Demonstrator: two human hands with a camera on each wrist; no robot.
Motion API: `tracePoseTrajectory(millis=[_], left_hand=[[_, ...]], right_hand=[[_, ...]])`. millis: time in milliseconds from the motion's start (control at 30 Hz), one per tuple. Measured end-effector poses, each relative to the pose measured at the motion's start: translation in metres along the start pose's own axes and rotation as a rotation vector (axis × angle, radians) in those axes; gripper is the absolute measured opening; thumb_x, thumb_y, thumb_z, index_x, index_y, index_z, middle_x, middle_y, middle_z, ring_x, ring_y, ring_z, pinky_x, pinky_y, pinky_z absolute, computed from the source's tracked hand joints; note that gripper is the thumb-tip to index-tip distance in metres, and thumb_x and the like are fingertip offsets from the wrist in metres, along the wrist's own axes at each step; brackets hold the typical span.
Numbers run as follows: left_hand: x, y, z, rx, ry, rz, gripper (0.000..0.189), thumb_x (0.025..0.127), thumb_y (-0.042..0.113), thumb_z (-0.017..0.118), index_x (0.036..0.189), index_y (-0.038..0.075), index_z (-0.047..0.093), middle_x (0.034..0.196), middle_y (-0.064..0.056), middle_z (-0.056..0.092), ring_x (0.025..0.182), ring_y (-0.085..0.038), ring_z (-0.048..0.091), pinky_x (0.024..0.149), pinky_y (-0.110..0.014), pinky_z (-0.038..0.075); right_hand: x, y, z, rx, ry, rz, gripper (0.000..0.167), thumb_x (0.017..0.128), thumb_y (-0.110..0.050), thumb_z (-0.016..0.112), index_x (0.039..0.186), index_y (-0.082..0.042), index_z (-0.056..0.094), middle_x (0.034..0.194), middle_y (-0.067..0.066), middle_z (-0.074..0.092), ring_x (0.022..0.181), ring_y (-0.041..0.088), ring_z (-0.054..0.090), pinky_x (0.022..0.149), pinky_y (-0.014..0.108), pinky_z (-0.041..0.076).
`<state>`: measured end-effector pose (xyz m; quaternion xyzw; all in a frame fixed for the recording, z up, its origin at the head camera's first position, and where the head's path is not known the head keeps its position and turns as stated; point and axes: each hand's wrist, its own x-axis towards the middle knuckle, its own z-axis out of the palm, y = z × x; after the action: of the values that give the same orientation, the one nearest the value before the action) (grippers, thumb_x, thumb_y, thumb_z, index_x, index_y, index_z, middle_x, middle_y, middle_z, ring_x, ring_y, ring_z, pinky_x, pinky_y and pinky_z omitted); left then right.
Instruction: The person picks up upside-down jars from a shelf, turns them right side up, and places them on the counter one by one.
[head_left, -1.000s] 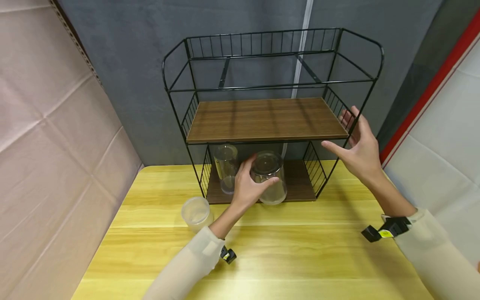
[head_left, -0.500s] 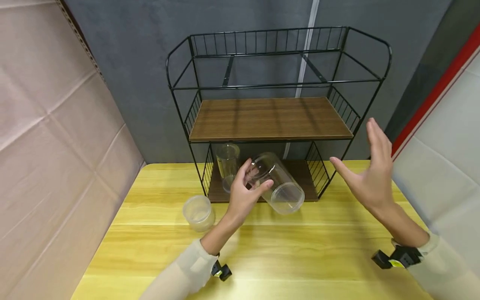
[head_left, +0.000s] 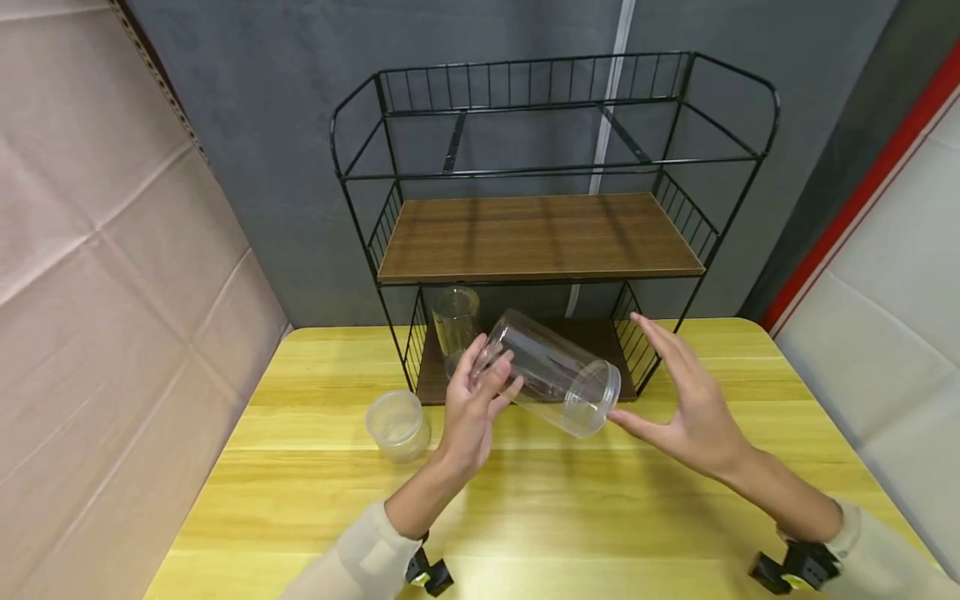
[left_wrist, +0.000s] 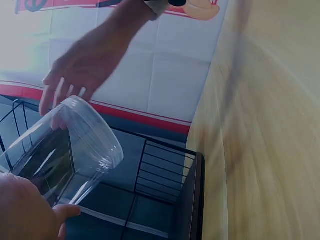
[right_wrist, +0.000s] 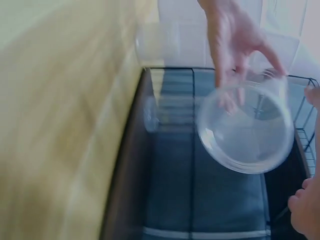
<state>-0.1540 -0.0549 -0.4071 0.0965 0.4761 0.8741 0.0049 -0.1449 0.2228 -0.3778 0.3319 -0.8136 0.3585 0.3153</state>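
Observation:
A clear plastic jar [head_left: 551, 367] is held tilted in front of the rack's lower shelf, its ridged end toward the lower right. My left hand [head_left: 472, 408] grips the jar's other end, fingers and thumb curled round it. Close to the ridged end is my right hand [head_left: 693, 408], fingers extended and thumb apart; whether the thumb tip touches the jar is unclear. The left wrist view shows the jar's ridged rim [left_wrist: 97, 132] just below the right hand [left_wrist: 87, 65]. Seen end-on in the right wrist view, the jar [right_wrist: 245, 165] is slightly blurred.
A black wire rack [head_left: 555, 171] with a brown middle shelf [head_left: 536, 237] stands at the back of the wooden table [head_left: 600, 517]. Another tall clear jar [head_left: 454, 317] stands on its lower shelf, left side. A short clear jar [head_left: 397, 425] sits on the table left of my left hand.
The jar has gone from upright at the lower shelf to tilted, its ridged end swung rightward and up. My right hand has left the rack's right side and come down beside the jar.

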Motion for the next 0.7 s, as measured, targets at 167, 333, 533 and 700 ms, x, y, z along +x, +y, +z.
tracePoseTrajectory(millis=[167,333,533,700], left_hand=[[-0.007,0.002,0.004,-0.067,0.016,0.028,0.091,0.101,0.033,0.073,0.166,0.002,0.019,0.161,-0.022,0.031,0.151,-0.038,0.040,0.116,-0.049,0.049],[-0.010,0.001,0.006,-0.117,-0.003,0.065,0.096,0.099,0.045,0.075,0.165,0.000,0.022,0.160,-0.022,0.032,0.151,-0.039,0.039,0.117,-0.054,0.047],[-0.013,0.000,0.006,-0.145,-0.015,0.073,0.077,0.103,0.041,0.070,0.159,0.004,0.034,0.151,-0.014,0.044,0.144,-0.033,0.047,0.116,-0.055,0.048],[-0.016,0.003,0.000,-0.116,-0.059,0.016,0.082,0.102,0.041,0.071,0.160,0.001,0.029,0.155,-0.021,0.040,0.149,-0.039,0.040,0.119,-0.055,0.045]], right_hand=[[-0.012,-0.003,0.016,0.164,-0.127,0.124,0.121,0.071,-0.022,0.100,0.167,-0.006,0.028,0.168,0.013,0.038,0.154,0.012,0.037,0.123,0.018,0.033],[-0.015,-0.005,0.032,0.386,-0.136,0.208,0.133,0.064,0.014,0.095,0.170,-0.009,0.019,0.167,0.027,0.034,0.152,0.007,0.039,0.118,0.019,0.040],[-0.014,-0.010,0.038,0.562,-0.102,0.269,0.128,0.066,0.025,0.086,0.169,-0.007,0.018,0.164,0.031,0.035,0.145,0.007,0.047,0.115,0.023,0.044],[-0.012,-0.009,0.035,0.605,-0.090,0.259,0.122,0.068,0.029,0.081,0.168,-0.003,0.018,0.163,0.020,0.040,0.142,0.011,0.053,0.116,0.026,0.045]])
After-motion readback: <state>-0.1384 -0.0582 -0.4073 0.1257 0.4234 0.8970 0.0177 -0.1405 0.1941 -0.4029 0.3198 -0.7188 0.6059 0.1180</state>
